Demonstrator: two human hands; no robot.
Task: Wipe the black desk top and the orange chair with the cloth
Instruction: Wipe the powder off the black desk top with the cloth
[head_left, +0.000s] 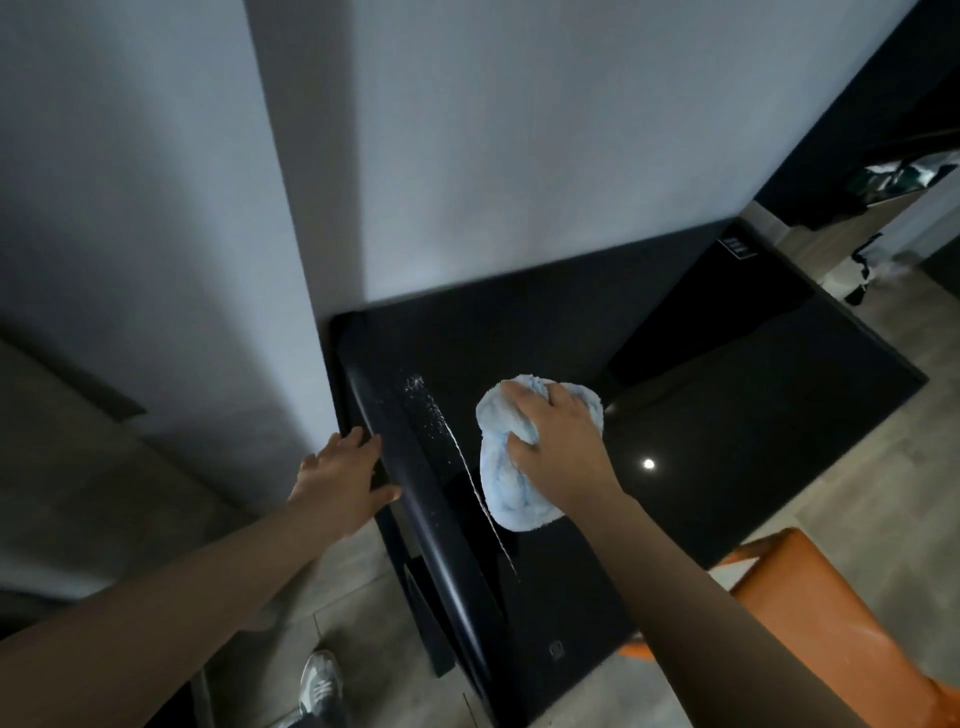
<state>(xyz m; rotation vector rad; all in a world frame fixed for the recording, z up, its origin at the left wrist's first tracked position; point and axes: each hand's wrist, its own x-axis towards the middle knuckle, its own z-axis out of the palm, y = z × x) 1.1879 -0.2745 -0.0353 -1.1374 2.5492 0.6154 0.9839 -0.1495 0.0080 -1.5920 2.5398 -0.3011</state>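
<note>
The glossy black desk top (727, 415) fills the middle of the view and butts against a white wall. My right hand (563, 447) presses a bunched light-blue cloth (506, 483) flat on the desk's left half. A thin white line of dust or crumbs (457, 447) runs along the desk just left of the cloth. My left hand (343, 478) rests open on the desk's left edge, fingers spread, holding nothing. The orange chair (810, 613) stands at the lower right, partly behind my right forearm.
A white wall (519, 156) rises behind the desk. A dark raised rail (415, 493) runs along the desk's left side. Grey floor tiles (852, 493) lie to the right. My shoe (319, 686) shows at the bottom. Dark clutter (883, 187) sits at the far right.
</note>
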